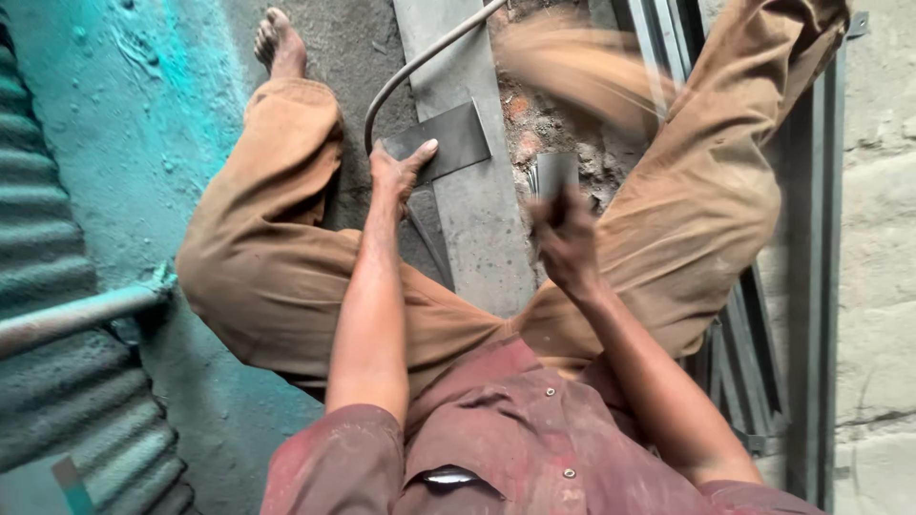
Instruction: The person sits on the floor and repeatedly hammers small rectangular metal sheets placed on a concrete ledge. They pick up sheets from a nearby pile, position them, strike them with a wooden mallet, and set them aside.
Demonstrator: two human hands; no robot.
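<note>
Left hand (399, 170) pinning dark metal plate (448, 138), right hand (565, 238) raised, gripping blurred tool (553, 175)

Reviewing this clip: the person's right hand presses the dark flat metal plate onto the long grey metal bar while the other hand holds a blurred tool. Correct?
Not quite. The head view shows the left hand pressing the dark flat metal plate onto the long grey metal bar; the right hand holds the blurred tool.

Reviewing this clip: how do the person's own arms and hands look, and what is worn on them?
Both arms are bare from above the elbow down. The left hand and right hand are ungloved, with no watch, ring or band visible. Short sleeves of a dusty, faded reddish-maroon buttoned shirt cover the upper arms. The right hand is blurred, so finer detail there cannot be told.
</note>
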